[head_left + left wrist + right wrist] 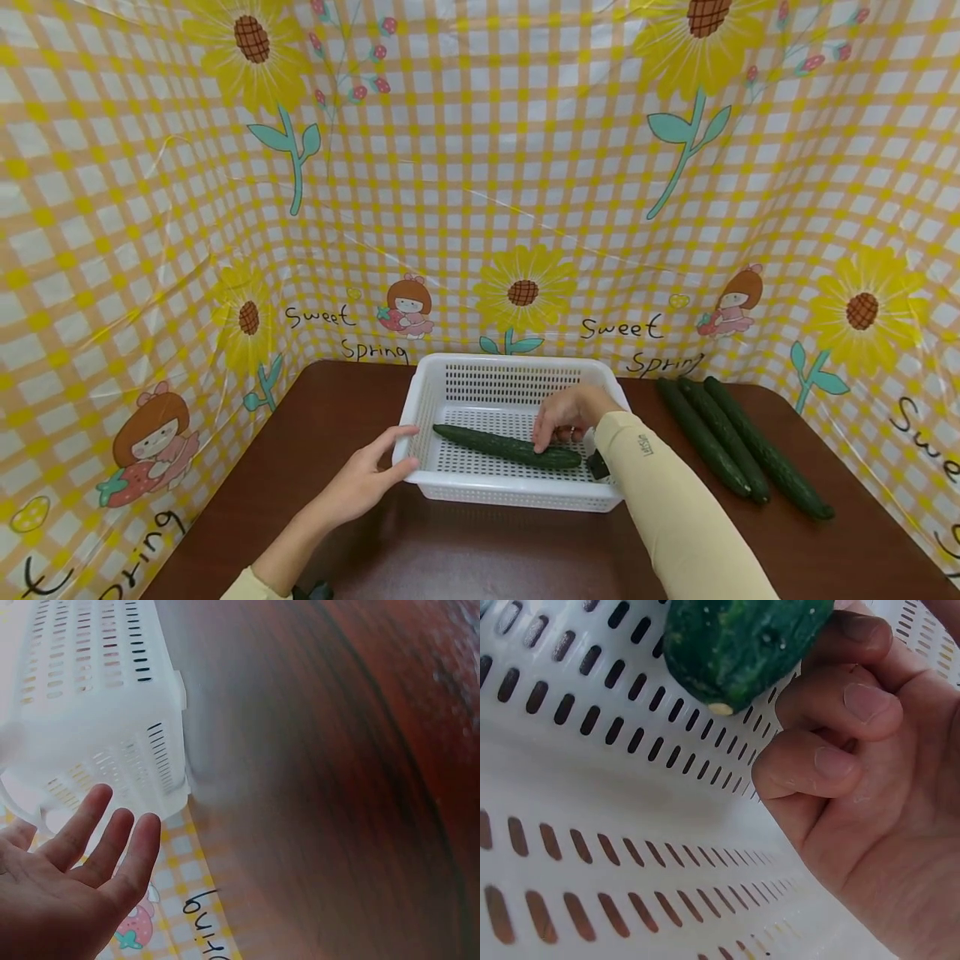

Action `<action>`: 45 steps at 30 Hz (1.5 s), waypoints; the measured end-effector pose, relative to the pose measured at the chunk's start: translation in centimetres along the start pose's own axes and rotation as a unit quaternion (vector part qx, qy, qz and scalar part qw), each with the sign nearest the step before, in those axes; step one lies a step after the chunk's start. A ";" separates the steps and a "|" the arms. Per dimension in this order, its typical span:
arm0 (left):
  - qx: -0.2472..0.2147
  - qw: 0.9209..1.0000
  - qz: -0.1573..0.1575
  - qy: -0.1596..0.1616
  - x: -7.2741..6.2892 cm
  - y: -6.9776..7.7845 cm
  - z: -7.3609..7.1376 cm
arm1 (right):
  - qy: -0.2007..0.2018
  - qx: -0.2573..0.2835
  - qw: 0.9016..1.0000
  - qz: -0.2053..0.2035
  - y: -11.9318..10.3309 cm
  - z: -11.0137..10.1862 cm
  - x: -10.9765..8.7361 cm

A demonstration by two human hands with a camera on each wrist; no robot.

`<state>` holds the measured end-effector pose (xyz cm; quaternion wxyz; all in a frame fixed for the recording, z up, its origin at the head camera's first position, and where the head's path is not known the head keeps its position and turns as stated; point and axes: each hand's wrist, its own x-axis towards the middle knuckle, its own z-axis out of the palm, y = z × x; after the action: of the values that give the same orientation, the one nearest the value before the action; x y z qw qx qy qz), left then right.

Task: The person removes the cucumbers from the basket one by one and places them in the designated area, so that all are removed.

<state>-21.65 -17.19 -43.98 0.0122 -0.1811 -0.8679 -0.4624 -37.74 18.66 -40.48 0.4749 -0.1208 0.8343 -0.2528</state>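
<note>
A white plastic basket with slotted walls stands on the table. Inside it, a dark green cucumber lies slantwise along the bottom. My right hand reaches in from above and pinches this cucumber near its right end; in the right wrist view the cucumber's blunt tip shows beside the curled fingers. At the basket's left rim, my left hand rests its thumb and forefinger on the edge. In the left wrist view its other fingers extend loosely outside the basket wall.
Several things surround the basket: three more cucumbers lie side by side to the right on the dark brown table. A checked sunflower cloth hangs around the back and both sides.
</note>
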 end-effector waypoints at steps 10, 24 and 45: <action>-0.004 1.000 -0.018 0.000 -0.6 -0.2 0.1 | -0.015 -0.015 1.000 -0.021 -0.2 1.0 0.8; -0.005 1.000 -0.003 0.004 -0.2 0.0 0.4 | 0.133 -0.062 0.988 -0.053 0.0 0.3 -0.1; -0.004 1.000 0.009 0.003 0.0 0.0 0.0 | 0.273 -0.052 0.949 -0.150 0.8 -0.3 0.9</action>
<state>-21.62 -17.22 -43.99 0.0179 -0.1876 -0.8643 -0.4663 -38.44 19.02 -41.45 0.1785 -0.1954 0.9161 -0.3011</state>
